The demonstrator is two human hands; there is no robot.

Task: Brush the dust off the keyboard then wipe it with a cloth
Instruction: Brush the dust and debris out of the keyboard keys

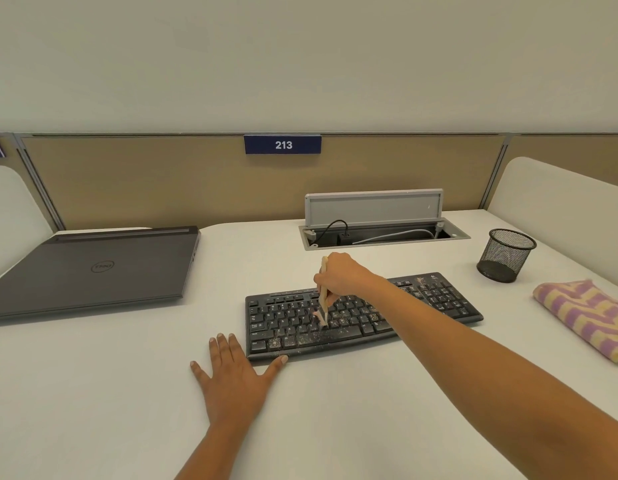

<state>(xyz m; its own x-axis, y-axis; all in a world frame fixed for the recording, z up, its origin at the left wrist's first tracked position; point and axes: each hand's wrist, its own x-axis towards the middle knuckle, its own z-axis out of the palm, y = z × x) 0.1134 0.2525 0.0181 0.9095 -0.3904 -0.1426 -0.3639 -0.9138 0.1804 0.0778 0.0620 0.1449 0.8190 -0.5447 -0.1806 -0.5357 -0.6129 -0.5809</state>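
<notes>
From the head camera, we have the black keyboard (pixel 356 323) lying on the white tabletop (pixel 127 375) just ahead of us, its keys speckled with pale dust that looks thickest along the lower rows and the space bar. Our right hand (pixel 340 277) is curled round the pale handle of a small brush (pixel 323 289), held nearly upright with the bristles down on the middle keys. Our left hand (pixel 236 372) lies flat on the tabletop with its fingers spread, the thumb against the keyboard's front edge near its left corner. We judge the brushing to be under way and far from finished. To do it well, we should sweep in short strokes along each row, work the bristles into the gaps between keys, and drive the dust one way off an edge, with the left hand bracing the keyboard so it does not slide. The striped purple-and-yellow cloth (pixel 584 313) waits folded well to the right, beyond the number pad and near a mesh pen cup (pixel 505 254); a closed laptop (pixel 92 268) sits to the left.
</notes>
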